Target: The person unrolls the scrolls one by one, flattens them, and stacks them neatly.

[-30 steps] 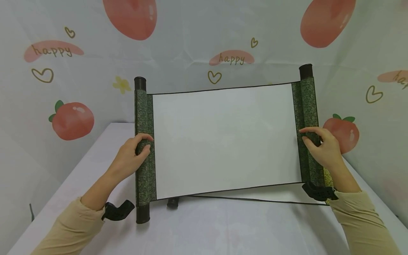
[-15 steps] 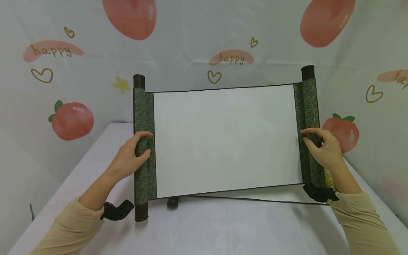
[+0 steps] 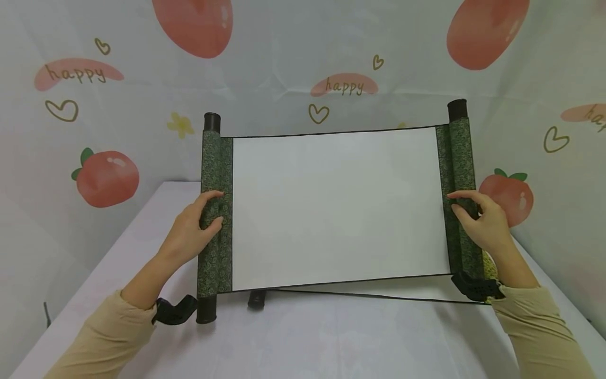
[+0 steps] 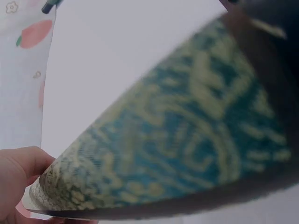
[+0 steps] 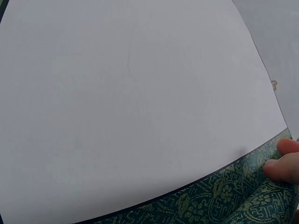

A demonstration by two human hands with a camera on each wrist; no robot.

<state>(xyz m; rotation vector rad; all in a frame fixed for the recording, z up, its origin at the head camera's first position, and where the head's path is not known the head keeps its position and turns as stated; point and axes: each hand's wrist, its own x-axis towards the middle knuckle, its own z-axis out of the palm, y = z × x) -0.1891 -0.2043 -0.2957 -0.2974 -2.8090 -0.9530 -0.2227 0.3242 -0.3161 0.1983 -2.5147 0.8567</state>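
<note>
A hanging scroll with blank white paper (image 3: 336, 210) is spread between two green patterned rollers with black end caps. My left hand (image 3: 187, 229) grips the left roller (image 3: 210, 163) near its middle, index finger and thumb curled round its front. On the other side my right hand (image 3: 485, 221) holds the right roller (image 3: 460, 152) the same way. The other fingers of both hands are hidden behind. In the left wrist view the roller's patterned cloth (image 4: 149, 149) fills much of the picture. The right wrist view shows the thumb (image 5: 282, 168) on the green border (image 5: 210, 198).
Under the raised scroll lies a second white sheet (image 3: 393, 289) with a dark edge. A black knob (image 3: 256, 300) and yellow patterned cloth (image 3: 490, 267) show beside it. All this is over a white table (image 3: 326, 342), before a fruit-printed backdrop (image 3: 270, 58).
The left roller has tilted slightly: its lower end has risen and shifted left, its top has leaned right. My left hand has risen a little with it. The right roller has dropped slightly.
</note>
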